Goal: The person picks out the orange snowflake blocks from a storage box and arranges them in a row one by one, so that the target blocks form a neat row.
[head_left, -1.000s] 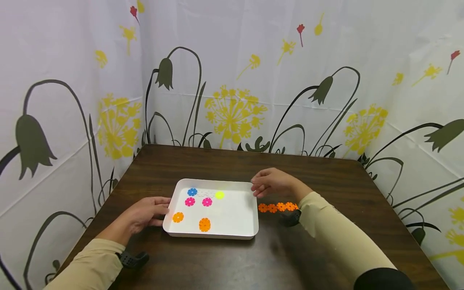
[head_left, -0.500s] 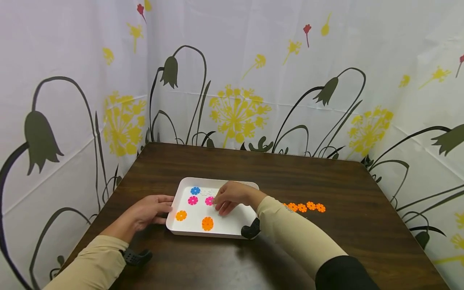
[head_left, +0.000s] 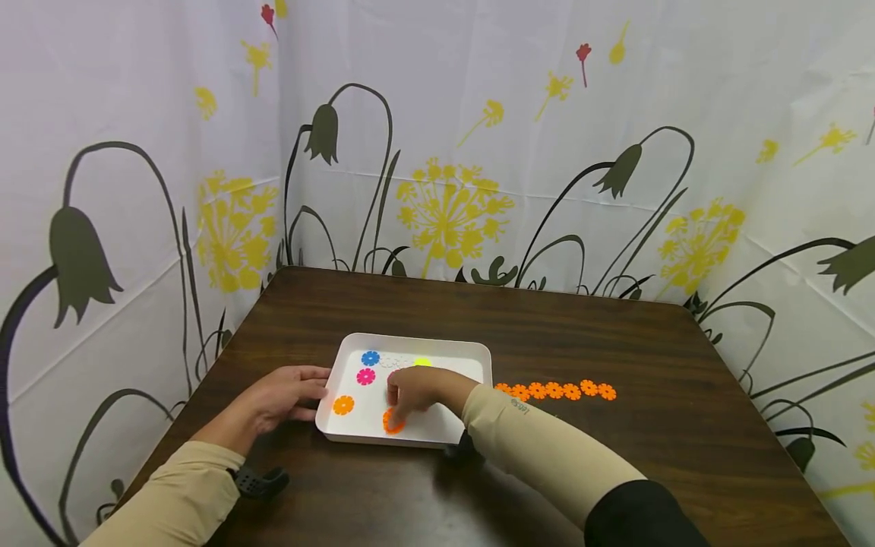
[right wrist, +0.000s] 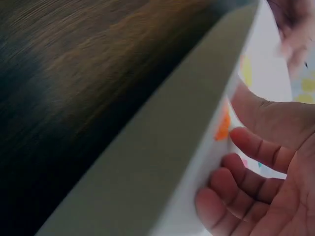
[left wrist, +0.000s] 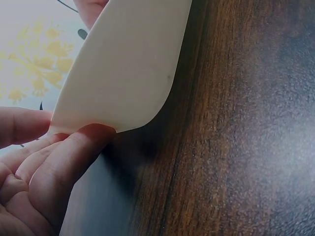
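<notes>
A white rectangular tray point(head_left: 424, 441) lies on the table with several notched flower-shaped discs in it. My left hand point(head_left: 283, 396) touches the tray's left side; in the left wrist view its thumb point(left wrist: 83, 147) lies against the outer wall and a fingertip meets the rim. My right hand point(head_left: 417, 391) reaches into the tray, one fingertip on an orange disc point(head_left: 390, 429) near the front. In the right wrist view several of its fingers point(right wrist: 246, 189) are bent; the tray wall hides the tip of its thumb, so a pinch cannot be made out.
In the tray also lie another orange disc point(head_left: 343, 405), a pink disc point(head_left: 365, 377), a blue disc point(head_left: 371, 358), a yellow disc point(head_left: 422, 363) and pale discs point(head_left: 394, 364). A row of orange discs point(head_left: 554, 390) extends rightward on the dark wooden table point(head_left: 581, 334). A patterned curtain point(head_left: 444, 114) hangs behind.
My right hand has come leftward from beside the tray into it, then down to the orange disc near the front. My left hand stays at the tray's left side.
</notes>
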The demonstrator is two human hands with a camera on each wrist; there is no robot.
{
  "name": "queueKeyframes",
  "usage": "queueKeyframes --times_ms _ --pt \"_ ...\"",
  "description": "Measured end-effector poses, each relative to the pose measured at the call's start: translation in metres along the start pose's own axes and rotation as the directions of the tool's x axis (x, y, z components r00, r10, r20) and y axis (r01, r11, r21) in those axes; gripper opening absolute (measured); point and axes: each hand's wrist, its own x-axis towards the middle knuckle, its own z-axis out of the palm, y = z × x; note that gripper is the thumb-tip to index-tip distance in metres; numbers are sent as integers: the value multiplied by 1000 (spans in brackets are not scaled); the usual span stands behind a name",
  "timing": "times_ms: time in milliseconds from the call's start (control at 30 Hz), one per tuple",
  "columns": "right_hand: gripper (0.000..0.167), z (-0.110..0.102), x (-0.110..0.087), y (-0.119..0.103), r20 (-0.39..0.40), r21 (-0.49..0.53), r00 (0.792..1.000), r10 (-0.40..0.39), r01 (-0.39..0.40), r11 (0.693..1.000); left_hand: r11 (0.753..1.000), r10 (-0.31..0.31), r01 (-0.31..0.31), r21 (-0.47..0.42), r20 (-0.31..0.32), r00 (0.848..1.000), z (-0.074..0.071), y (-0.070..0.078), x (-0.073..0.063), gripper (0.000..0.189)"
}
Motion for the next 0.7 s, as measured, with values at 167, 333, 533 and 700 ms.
queueKeyframes --times_ms 167,333,533,700 --pt "26 7 2 -4 -28 -218 999 -39 32 975 1000 -2 2 -5 3 1000 0 2 0 58" --pt "20 1 0 1 -44 -118 999 6 -11 993 1000 -7 7 -5 3 1000 1 3 0 57" --pt "17 -6 -7 19 -30 124 998 59 -55 991 1000 -4 4 1 9 1000 0 1 1 59" --pt "11 -15 -12 32 -55 99 998 20 -14 995 1000 0 0 9 -1 1000 1 1 1 59"
